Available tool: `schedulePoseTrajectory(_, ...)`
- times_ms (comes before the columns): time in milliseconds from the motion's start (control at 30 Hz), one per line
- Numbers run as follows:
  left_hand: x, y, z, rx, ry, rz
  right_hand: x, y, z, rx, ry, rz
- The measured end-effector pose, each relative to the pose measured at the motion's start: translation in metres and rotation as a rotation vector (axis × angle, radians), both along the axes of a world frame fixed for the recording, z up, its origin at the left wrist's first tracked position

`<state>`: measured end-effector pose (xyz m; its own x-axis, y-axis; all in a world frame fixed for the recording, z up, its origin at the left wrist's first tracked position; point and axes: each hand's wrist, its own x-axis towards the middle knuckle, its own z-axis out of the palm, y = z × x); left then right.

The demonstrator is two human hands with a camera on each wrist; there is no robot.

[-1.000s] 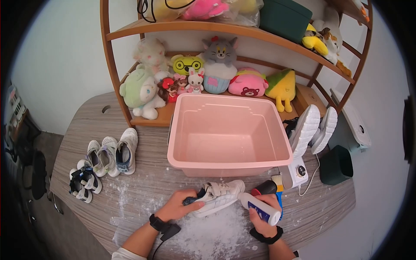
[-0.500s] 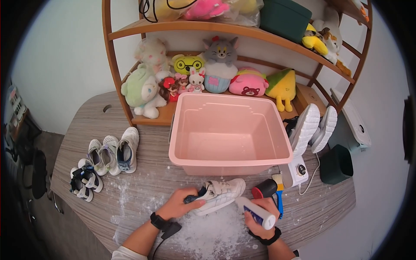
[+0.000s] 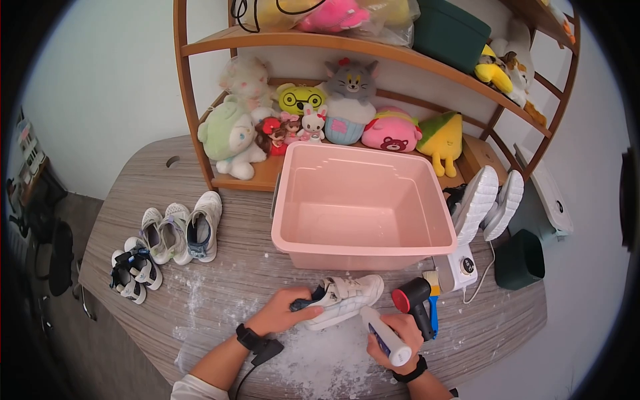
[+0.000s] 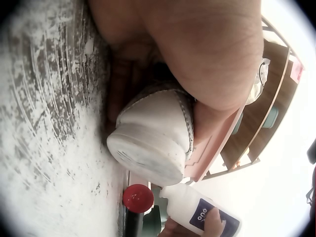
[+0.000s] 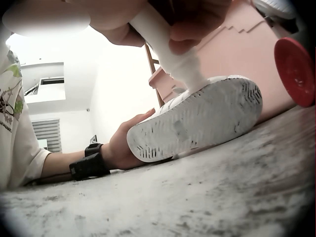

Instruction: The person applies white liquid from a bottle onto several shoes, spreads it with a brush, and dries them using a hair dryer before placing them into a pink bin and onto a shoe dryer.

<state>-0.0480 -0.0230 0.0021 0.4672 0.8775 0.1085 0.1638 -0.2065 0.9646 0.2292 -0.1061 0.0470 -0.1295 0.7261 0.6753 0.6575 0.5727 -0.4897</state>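
A white child's sneaker (image 3: 350, 298) with straps lies tilted near the table's front edge. My left hand (image 3: 283, 315) grips it at the heel, thumb on the near side. In the left wrist view its heel (image 4: 148, 150) faces the camera; the right wrist view shows its patterned sole (image 5: 197, 121). My right hand (image 3: 409, 328) holds a white squeeze bottle (image 3: 393, 348) with a dark blue label, tilted so that its narrow tip points at the sneaker's near side by the forefoot. White powder (image 3: 327, 363) is spread over the tabletop beneath.
Behind the sneaker stands a pink tub (image 3: 363, 260). To the right lie a black hair dryer (image 3: 419, 293) with a red end and a blue-handled brush (image 3: 433, 313), near a white shoe dryer (image 3: 461, 270) bearing upturned shoes. Several small shoes (image 3: 175, 233) stand at left.
My right hand and the bottle have shifted left along the sneaker and nearer to me, uncovering the hair dryer. My left hand keeps its grip. The head view has turned slightly.
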Motion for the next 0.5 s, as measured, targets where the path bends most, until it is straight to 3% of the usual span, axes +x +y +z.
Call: schedulePoseTrajectory(500,0.000,0.000,0.001,-0.005,-0.001,-0.006,-0.014,-0.008,-0.001,-0.082,-0.067,0.201)
